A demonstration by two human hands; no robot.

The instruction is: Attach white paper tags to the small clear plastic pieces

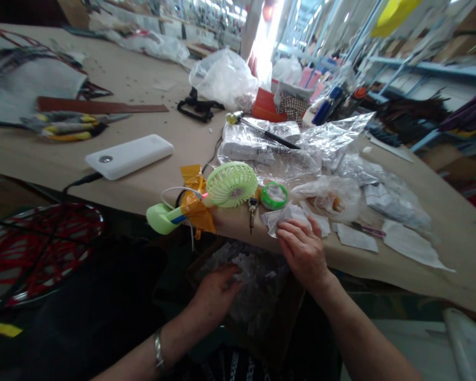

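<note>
At the table's front edge, my right hand [301, 246] presses its fingers down on a loose pile of small white paper slips [292, 214]. My left hand [218, 291] is lower, over a box of crumpled white scraps [254, 267] below the edge. Its fingers are curled in; whatever they hold, if anything, does not show against the scraps. Just left of the pile sit a round green tin [274, 196] with whitish contents and a soldering iron [252, 211], tip over the edge. A green handheld fan [232, 184] is fixed beside them with orange tape [198, 203].
A white power bank [130, 155] with a cable lies to the left, pliers [69, 126] behind it. Plastic-wrapped bundles [257, 140] carry a screwdriver-like tool [267, 132]. Clear bags [333, 196] and paper sheets [357, 237] spread right. A red-spoked wheel shape [47, 254] stands below left.
</note>
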